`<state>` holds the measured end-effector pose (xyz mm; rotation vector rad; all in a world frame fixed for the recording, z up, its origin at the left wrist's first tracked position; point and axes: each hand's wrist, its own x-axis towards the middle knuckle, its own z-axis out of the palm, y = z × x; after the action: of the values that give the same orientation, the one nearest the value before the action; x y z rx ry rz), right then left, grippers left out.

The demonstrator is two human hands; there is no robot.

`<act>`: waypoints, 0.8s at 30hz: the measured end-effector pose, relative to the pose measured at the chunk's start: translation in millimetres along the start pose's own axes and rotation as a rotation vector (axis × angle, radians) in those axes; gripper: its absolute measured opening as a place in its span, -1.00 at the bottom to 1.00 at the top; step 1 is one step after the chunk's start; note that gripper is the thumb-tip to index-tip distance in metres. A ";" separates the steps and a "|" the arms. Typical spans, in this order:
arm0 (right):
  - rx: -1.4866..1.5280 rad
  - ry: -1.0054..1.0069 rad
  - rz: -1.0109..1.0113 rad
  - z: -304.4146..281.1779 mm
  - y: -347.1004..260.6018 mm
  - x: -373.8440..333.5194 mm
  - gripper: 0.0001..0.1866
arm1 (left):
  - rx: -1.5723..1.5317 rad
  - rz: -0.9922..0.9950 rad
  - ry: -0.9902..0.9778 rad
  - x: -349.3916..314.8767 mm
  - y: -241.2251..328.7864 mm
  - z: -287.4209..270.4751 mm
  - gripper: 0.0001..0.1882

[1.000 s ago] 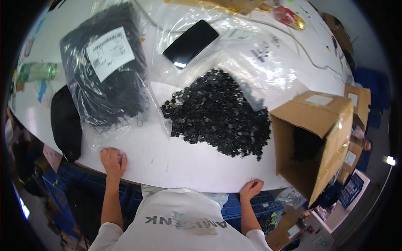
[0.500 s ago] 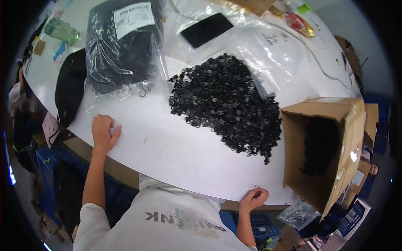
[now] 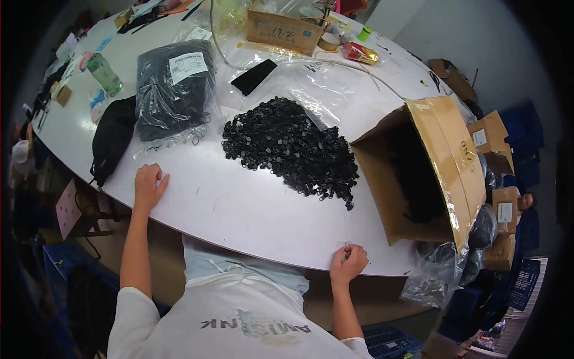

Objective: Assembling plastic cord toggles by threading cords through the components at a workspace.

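My left hand (image 3: 149,185) rested on the white table (image 3: 203,197) close to its near edge, half open, the fingers loosely bent and the thumb standing apart from them; I could see nothing in it. My right hand (image 3: 349,263) was at the same edge, farther to the right, with its fingers curled in toward the palm, and whether it had hold of anything small I could not tell. A small pale scrap (image 3: 343,243) lay just beside its thumb. The pile of small black pieces (image 3: 290,146) was spread on the table beyond my hands and between them, apart from both. To its right a cardboard box (image 3: 463,191) lay on its side, its open end facing the pile and a dark mass inside. To its left was a clear bag of black cords (image 3: 173,102) with a white label, and a black pouch (image 3: 113,140) was next to that, nearest my left hand. Behind the pile lay a black phone (image 3: 254,78), and a green bottle (image 3: 104,75) was tilted at the far left.
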<state>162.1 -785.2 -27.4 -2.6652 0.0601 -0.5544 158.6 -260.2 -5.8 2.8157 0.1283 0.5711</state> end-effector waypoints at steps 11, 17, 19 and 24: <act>-0.043 -0.010 -0.023 2.4 -0.6 -0.3 -0.90 | -0.020 -0.054 0.018 -1.7 -8.3 0.1 -0.73; -0.076 0.015 0.001 3.6 1.0 -1.6 -0.91 | -0.053 -0.071 -0.009 1.1 -4.0 -1.9 -0.74; -0.078 0.015 0.008 4.5 2.7 -2.6 -0.91 | -0.045 -0.066 -0.002 -0.4 -5.1 -1.3 -0.73; -0.095 0.021 0.026 5.7 1.1 -2.7 -0.90 | -0.065 -0.075 0.018 -2.3 -6.5 -2.2 -0.74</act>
<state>161.9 -783.7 -33.6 -2.7470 0.1308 -0.5844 155.4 -253.7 -6.5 2.7302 0.2144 0.5733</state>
